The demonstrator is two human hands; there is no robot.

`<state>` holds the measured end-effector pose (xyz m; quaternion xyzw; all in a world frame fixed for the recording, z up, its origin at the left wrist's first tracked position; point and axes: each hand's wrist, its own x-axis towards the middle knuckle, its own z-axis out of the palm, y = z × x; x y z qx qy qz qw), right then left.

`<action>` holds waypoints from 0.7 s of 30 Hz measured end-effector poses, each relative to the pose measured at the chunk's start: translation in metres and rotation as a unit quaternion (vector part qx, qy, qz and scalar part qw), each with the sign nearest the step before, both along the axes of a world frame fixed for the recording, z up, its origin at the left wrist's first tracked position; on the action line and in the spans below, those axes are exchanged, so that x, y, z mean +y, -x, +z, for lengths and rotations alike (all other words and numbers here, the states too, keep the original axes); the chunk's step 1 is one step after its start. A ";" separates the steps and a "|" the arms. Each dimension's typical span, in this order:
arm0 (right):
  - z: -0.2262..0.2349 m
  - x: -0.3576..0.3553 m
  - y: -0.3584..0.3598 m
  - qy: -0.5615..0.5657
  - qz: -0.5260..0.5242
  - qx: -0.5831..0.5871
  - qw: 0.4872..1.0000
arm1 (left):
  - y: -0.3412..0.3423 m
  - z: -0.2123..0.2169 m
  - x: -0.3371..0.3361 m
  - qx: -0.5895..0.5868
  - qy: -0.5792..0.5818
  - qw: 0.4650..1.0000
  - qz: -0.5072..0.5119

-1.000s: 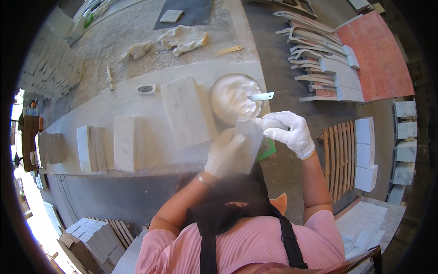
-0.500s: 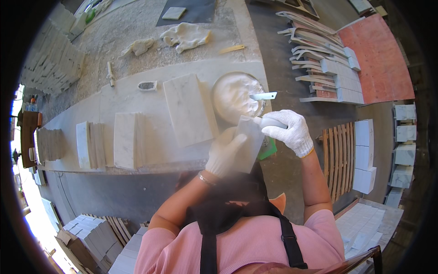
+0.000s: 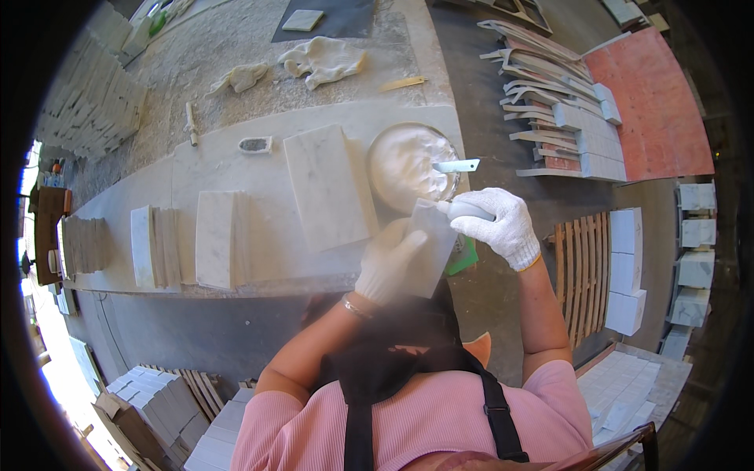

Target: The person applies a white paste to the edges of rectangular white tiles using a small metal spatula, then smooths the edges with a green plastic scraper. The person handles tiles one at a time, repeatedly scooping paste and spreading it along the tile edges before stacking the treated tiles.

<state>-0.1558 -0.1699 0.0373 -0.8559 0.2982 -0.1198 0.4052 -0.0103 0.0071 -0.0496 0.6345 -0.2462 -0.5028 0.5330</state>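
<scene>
My left hand (image 3: 385, 265), in a white knit glove, grips a pale marble tile (image 3: 430, 250) tilted up in front of me, thumb across its face. In my gloved right hand (image 3: 506, 228) is a small whitish squeeze bottle (image 3: 468, 210), its tip at the tile's far upper corner. Just beyond both hands stands a round bowl holding white paste (image 3: 402, 166), with a pale-handled spatula (image 3: 457, 166) lying in it. Left of the bowl, a larger marble slab (image 3: 326, 188) rests on the work table. The fingers behind the tile are hidden.
Stacked tiles (image 3: 216, 239) stand along the table's near edge. Farther back lie a crumpled glove (image 3: 322, 61), a wooden stick (image 3: 402, 83) and a small boat-shaped block (image 3: 256, 145). Something green (image 3: 463, 257) shows below my right hand. A slatted pallet (image 3: 583, 275) stands at right.
The view has shifted very slightly. Both hands keep nearly the same place, with the bottle tip still at the tile's corner.
</scene>
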 end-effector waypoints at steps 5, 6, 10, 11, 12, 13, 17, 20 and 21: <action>0.002 0.000 -0.001 0.006 0.004 -0.005 1.000 | 0.000 0.000 0.000 0.001 0.003 1.000 0.011; 0.003 0.000 -0.001 0.010 0.006 -0.005 1.000 | 0.000 0.000 0.001 -0.004 -0.003 1.000 0.005; 0.003 0.000 0.000 -0.005 -0.002 0.004 1.000 | 0.000 0.000 0.000 0.000 -0.010 1.000 0.003; 0.002 0.000 0.001 -0.008 -0.004 0.003 1.000 | 0.000 0.001 0.000 0.002 -0.006 1.000 0.006; 0.002 0.000 0.001 -0.011 -0.007 0.001 1.000 | 0.000 0.001 0.000 -0.001 -0.006 1.000 0.007; 0.001 0.000 0.002 -0.014 -0.010 0.000 1.000 | 0.000 0.001 -0.001 -0.008 -0.015 1.000 0.007; 0.001 -0.004 0.008 -0.108 -0.048 -0.026 0.993 | 0.000 0.003 0.000 -0.007 -0.004 1.000 0.010; 0.004 -0.017 0.010 -0.175 -0.102 -0.050 0.978 | -0.001 0.003 0.001 -0.015 -0.009 1.000 0.006; 0.004 -0.024 0.008 -0.184 -0.104 -0.100 0.972 | -0.001 0.003 0.001 -0.025 -0.008 1.000 0.009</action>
